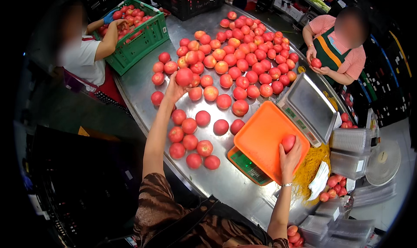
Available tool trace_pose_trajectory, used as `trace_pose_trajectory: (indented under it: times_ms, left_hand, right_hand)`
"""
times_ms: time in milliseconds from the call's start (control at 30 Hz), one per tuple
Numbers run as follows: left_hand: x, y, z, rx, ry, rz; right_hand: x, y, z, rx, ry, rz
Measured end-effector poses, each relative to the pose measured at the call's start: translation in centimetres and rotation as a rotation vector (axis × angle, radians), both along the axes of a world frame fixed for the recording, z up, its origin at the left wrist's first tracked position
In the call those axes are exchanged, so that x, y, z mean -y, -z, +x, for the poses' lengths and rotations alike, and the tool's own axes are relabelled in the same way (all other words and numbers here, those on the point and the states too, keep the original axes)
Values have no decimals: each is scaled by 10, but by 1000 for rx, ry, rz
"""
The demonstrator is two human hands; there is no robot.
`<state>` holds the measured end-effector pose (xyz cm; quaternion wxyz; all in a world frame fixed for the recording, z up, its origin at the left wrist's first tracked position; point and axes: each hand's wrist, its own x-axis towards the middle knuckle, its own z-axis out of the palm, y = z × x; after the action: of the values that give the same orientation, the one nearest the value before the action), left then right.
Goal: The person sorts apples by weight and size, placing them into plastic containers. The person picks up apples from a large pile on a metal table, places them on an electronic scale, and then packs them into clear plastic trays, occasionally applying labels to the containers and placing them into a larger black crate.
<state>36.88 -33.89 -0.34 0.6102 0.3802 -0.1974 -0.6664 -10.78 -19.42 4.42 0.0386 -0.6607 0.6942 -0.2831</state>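
My left hand [175,91] grips a red tomato [184,77] at the left edge of a large spread of tomatoes [239,54]. My right hand [291,159] is closed around another tomato [288,142] over the right part of the orange tray [260,134] of a digital scale. That tray shows no other tomato. The scale's lit green display [249,165] faces me below the tray. Between my arms, a smaller group of tomatoes [190,141] lies on the metal table [224,183].
A second scale [312,101] has a steel plate. Yellow rubber bands [304,170] and clear plastic punnets [350,140] are at the right. One co-worker reaches into a green crate [140,43] of tomatoes. Another person opposite holds a tomato [316,62]. A black crate [189,4] stands behind.
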Motion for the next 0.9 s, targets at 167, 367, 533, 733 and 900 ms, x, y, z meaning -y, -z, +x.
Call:
trace_pose_trajectory:
  times_ms: [167,367,533,733,900]
  left_hand:
    - [-48,-23,-70,175,275,-132]
    - [-116,-75,-203,299,841,-120]
    - [-52,-53,-179,660,745,-289]
    - [76,6,-56,1717,-568,-272]
    - [130,26,-19,1808,-458,41]
  right_hand:
    - [-3,-17,33,-132,16,-134]
    - [-13,-48,114,272,-483,-56]
    - [0,-21,79,313,-339,-85]
    - [13,-3,63,96,-211,-39]
    - [4,-5,74,23,-167,-57]
